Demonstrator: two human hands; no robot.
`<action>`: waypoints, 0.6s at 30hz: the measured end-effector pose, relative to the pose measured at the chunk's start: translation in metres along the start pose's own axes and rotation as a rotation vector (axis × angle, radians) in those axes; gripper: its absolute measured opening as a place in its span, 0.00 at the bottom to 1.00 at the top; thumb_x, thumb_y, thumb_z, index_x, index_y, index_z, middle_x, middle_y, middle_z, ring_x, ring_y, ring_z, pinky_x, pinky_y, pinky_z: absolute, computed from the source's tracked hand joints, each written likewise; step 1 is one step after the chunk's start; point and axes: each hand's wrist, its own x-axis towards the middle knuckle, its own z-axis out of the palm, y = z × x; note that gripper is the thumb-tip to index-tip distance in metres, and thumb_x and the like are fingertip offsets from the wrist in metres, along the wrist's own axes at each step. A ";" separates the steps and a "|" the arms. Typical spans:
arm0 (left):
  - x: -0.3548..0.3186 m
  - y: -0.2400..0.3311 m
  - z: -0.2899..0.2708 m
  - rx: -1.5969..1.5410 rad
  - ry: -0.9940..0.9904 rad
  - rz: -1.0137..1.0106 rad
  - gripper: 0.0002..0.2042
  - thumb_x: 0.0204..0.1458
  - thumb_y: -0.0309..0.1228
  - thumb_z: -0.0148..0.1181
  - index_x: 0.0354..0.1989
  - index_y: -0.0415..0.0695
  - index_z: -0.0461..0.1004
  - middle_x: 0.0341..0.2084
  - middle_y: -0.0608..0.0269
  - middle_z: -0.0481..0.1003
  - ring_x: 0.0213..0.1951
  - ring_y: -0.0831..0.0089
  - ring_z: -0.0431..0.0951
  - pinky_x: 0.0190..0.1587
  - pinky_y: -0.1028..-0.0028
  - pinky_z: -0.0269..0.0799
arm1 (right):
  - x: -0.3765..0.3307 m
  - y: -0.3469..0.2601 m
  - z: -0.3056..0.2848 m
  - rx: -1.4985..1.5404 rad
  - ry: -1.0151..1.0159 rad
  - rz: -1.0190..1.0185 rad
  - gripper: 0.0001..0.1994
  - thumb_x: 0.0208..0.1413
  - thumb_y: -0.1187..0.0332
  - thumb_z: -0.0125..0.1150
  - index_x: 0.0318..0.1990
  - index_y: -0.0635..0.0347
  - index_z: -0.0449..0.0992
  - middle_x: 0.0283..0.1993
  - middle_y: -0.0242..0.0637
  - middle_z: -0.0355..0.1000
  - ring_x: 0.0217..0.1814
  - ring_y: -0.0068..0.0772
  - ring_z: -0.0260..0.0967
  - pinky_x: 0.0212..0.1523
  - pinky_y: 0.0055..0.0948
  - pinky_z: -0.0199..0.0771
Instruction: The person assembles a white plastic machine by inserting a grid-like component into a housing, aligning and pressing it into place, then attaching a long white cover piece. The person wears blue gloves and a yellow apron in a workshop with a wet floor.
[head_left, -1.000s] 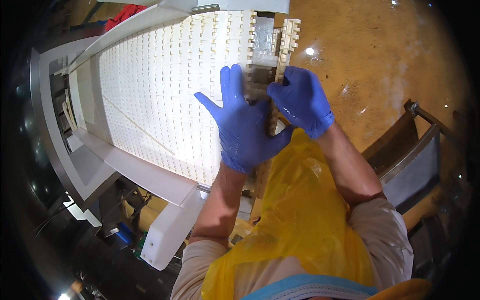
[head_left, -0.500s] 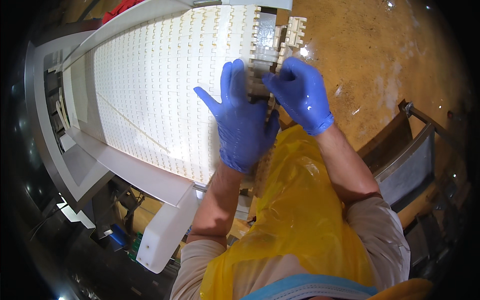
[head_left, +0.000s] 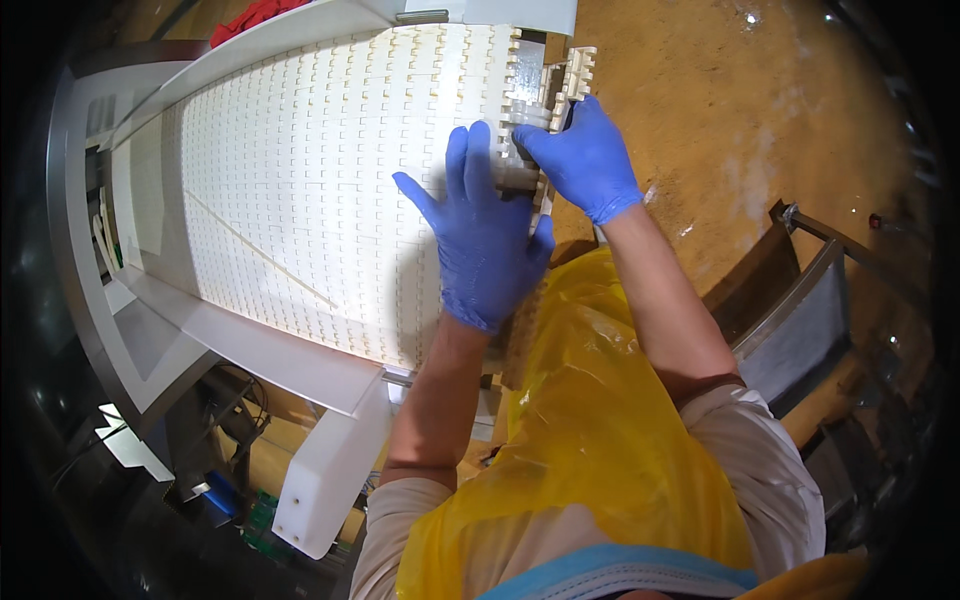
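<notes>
A white modular plastic conveyor belt [head_left: 300, 170] fills the middle and left, its toothed end row along the right side. Beyond a gap showing dark metal and pale rollers [head_left: 527, 113] hangs the belt's other toothed end [head_left: 578, 72]. My left hand [head_left: 485, 235], in a blue glove, lies over the belt's right edge, fingers spread and thumb toward the gap. My right hand [head_left: 585, 155], also gloved in blue, pinches the hanging toothed end, thumb on the gap side. Its fingertips are partly hidden behind the belt.
Pale guard rails [head_left: 265, 345] run along the belt's sides. A thin pale strip [head_left: 262, 248] lies slantwise on the belt. A metal-framed stand [head_left: 800, 310] is at right on the wet brown floor [head_left: 700, 130]. Red cloth [head_left: 255, 18] shows at the far left.
My right hand has moved up and slightly left along the hanging toothed end and closed on it. The left hand stays nearly in place, fingers spread.
</notes>
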 end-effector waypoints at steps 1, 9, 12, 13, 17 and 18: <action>0.000 0.000 -0.001 -0.019 0.006 0.000 0.09 0.45 0.35 0.68 0.25 0.44 0.79 0.73 0.45 0.56 0.75 0.42 0.55 0.65 0.15 0.30 | 0.000 -0.005 -0.001 -0.035 0.000 0.022 0.35 0.50 0.50 0.71 0.57 0.71 0.72 0.50 0.58 0.80 0.55 0.58 0.79 0.58 0.44 0.78; -0.007 -0.011 0.007 -0.042 0.121 0.073 0.11 0.51 0.35 0.64 0.37 0.41 0.82 0.74 0.43 0.57 0.77 0.42 0.53 0.72 0.27 0.17 | 0.016 -0.007 0.007 -0.281 0.071 0.076 0.32 0.51 0.51 0.72 0.52 0.74 0.76 0.48 0.60 0.81 0.51 0.55 0.81 0.54 0.43 0.80; -0.010 -0.012 0.008 -0.109 0.161 0.085 0.11 0.51 0.35 0.64 0.37 0.41 0.82 0.74 0.41 0.57 0.77 0.41 0.53 0.72 0.28 0.16 | 0.022 -0.002 0.008 -0.303 0.069 0.060 0.34 0.49 0.49 0.72 0.51 0.75 0.76 0.47 0.62 0.81 0.52 0.57 0.81 0.55 0.44 0.80; -0.011 -0.010 0.006 -0.137 0.151 0.071 0.11 0.51 0.35 0.64 0.36 0.41 0.82 0.74 0.40 0.56 0.77 0.40 0.53 0.72 0.28 0.15 | 0.025 0.000 0.008 -0.315 0.075 0.049 0.34 0.49 0.49 0.73 0.51 0.75 0.76 0.47 0.61 0.81 0.51 0.56 0.82 0.55 0.43 0.80; -0.009 -0.005 -0.003 -0.191 0.067 0.013 0.09 0.50 0.35 0.64 0.32 0.41 0.81 0.74 0.38 0.56 0.76 0.39 0.53 0.72 0.26 0.14 | 0.027 0.005 -0.004 -0.065 -0.045 0.034 0.33 0.45 0.49 0.76 0.46 0.75 0.80 0.44 0.57 0.82 0.48 0.47 0.83 0.51 0.39 0.81; -0.009 -0.007 -0.001 -0.180 0.109 0.037 0.08 0.48 0.33 0.66 0.30 0.41 0.81 0.74 0.38 0.56 0.76 0.39 0.53 0.70 0.23 0.17 | 0.026 0.000 -0.005 -0.105 -0.041 0.038 0.33 0.45 0.49 0.77 0.46 0.74 0.80 0.44 0.57 0.82 0.48 0.46 0.83 0.51 0.39 0.81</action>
